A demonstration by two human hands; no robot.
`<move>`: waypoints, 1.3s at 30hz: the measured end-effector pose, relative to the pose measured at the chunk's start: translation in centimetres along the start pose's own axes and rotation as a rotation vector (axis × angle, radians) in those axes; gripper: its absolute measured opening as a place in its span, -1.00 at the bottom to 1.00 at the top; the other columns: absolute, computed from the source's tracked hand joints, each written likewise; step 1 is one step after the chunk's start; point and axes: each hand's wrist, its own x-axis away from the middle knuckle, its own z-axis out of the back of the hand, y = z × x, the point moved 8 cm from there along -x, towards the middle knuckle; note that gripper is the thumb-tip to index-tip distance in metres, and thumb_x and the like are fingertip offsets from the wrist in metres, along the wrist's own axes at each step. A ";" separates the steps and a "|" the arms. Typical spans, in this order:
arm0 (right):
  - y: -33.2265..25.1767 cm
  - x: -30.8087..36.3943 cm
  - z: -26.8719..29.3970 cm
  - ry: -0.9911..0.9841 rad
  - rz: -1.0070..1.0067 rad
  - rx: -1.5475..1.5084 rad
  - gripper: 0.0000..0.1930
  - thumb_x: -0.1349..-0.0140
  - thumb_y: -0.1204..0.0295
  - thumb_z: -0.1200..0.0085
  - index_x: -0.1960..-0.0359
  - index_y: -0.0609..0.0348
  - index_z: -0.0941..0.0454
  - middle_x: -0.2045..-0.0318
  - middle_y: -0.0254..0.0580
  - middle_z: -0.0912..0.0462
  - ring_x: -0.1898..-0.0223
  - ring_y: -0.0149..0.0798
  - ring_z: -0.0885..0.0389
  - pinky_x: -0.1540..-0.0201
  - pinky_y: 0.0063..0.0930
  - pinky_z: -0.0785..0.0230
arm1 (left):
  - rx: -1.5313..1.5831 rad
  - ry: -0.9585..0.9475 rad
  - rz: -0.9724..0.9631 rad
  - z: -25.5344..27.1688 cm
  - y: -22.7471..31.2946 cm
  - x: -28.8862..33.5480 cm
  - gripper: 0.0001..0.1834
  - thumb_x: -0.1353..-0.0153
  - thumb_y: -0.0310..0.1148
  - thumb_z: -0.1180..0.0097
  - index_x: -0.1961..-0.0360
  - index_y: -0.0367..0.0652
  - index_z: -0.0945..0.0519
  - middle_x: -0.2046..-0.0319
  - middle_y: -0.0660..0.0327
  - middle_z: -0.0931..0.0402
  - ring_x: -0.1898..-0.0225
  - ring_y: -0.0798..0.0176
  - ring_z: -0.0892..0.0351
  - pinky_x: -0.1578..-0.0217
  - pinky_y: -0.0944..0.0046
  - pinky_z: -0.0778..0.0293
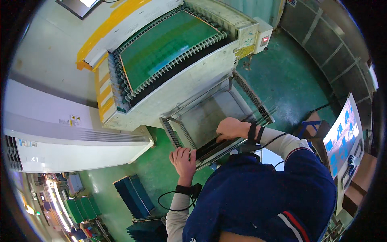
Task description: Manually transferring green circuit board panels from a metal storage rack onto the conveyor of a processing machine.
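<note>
A metal rack (186,135) with slotted, comb-like side rails stands in front of me. Thin dark panels (208,148) stand on edge in its near part, close to my body. My left hand (184,162) is at their left end, its fingers bent over the edge. Further right, my right hand (233,128) is closed at the panels' top edge, its fingertips partly hidden. Beyond the rack, a glossy green panel (167,46) lies flat on the rollers of a conveyor machine (181,86).
A white cabinet-like unit (80,149) lies along the left. Dark blue panels (135,197) and green panels (82,207) stand at lower left. A control box (263,37) is on the machine's right end. A bright board with blue patches (342,135) stands at right.
</note>
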 end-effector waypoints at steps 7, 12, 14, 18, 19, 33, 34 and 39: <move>-0.5 0.3 -0.1 0.167 0.141 0.126 -0.56 -0.13 -0.02 -0.14 0.52 0.16 -0.66 0.51 0.03 -0.65 0.37 0.15 -0.64 0.28 -0.01 -0.49 | 0.011 0.040 0.006 0.7 0.1 0.4 -0.74 -0.17 -0.13 -0.25 0.25 -0.05 -0.67 0.18 0.32 -0.60 -0.10 0.13 -0.45 -0.29 -0.17 -0.02; -1.1 0.5 0.6 0.136 0.181 0.147 -0.57 -0.15 -0.01 -0.13 0.46 0.17 -0.66 0.49 0.05 -0.65 0.35 0.18 -0.64 0.25 0.02 -0.49 | 0.003 0.059 0.032 1.0 0.0 0.6 -0.76 -0.14 -0.14 -0.28 0.27 -0.03 -0.67 0.17 0.35 -0.60 -0.09 0.15 -0.45 -0.30 -0.18 -0.01; -0.9 0.4 0.6 0.134 0.175 0.159 -0.57 -0.17 0.00 -0.11 0.46 0.16 -0.66 0.48 0.06 -0.65 0.35 0.18 -0.64 0.25 0.04 -0.48 | 0.014 0.067 0.024 1.0 0.0 0.5 -0.79 -0.13 -0.15 -0.29 0.31 -0.01 -0.67 0.19 0.36 -0.59 -0.08 0.16 -0.45 -0.30 -0.17 -0.01; -1.0 0.4 0.8 0.119 0.164 0.152 -0.60 -0.19 0.03 -0.08 0.44 0.13 -0.67 0.51 0.05 -0.64 0.36 0.17 -0.64 0.27 0.04 -0.48 | 0.039 0.057 0.011 1.3 0.0 0.2 -0.81 -0.12 -0.17 -0.29 0.35 -0.01 -0.67 0.25 0.37 -0.60 -0.03 0.16 -0.48 -0.28 -0.17 -0.04; -1.3 0.5 1.1 0.119 0.177 0.161 -0.60 -0.19 0.03 -0.08 0.44 0.13 -0.67 0.51 0.05 -0.64 0.36 0.17 -0.64 0.27 0.04 -0.48 | 0.032 0.068 0.020 1.5 -0.1 0.2 -0.81 -0.12 -0.17 -0.29 0.35 -0.01 -0.67 0.25 0.37 -0.60 -0.03 0.16 -0.48 -0.28 -0.17 -0.04; -0.7 -1.1 2.6 0.125 0.126 0.210 -0.58 -0.24 -0.03 -0.03 0.46 0.06 -0.67 0.48 -0.05 -0.66 0.33 0.10 -0.64 0.25 -0.02 -0.46 | 0.275 0.183 -0.062 3.7 1.5 -0.9 -0.79 -0.08 -0.33 -0.32 0.26 -0.14 -0.65 0.29 0.17 -0.58 0.19 0.04 -0.55 0.12 0.06 -0.45; -1.0 -1.1 2.7 0.131 0.132 0.219 -0.58 -0.24 -0.03 -0.03 0.46 0.06 -0.67 0.48 -0.05 -0.66 0.33 0.10 -0.64 0.25 -0.02 -0.46 | 0.270 0.195 -0.063 3.6 1.6 -0.7 -0.79 -0.08 -0.33 -0.32 0.26 -0.14 -0.65 0.29 0.17 -0.58 0.19 0.04 -0.55 0.12 0.06 -0.45; -0.5 -1.6 2.1 0.137 0.073 0.220 -0.60 -0.25 -0.02 -0.03 0.42 0.04 -0.67 0.45 -0.04 -0.67 0.32 0.12 -0.66 0.24 0.01 -0.49 | 0.333 -0.064 -0.105 0.5 2.7 -0.6 -0.73 -0.18 -0.24 -0.26 0.19 -0.20 -0.65 0.22 0.08 -0.63 0.19 -0.03 -0.61 0.16 0.05 -0.53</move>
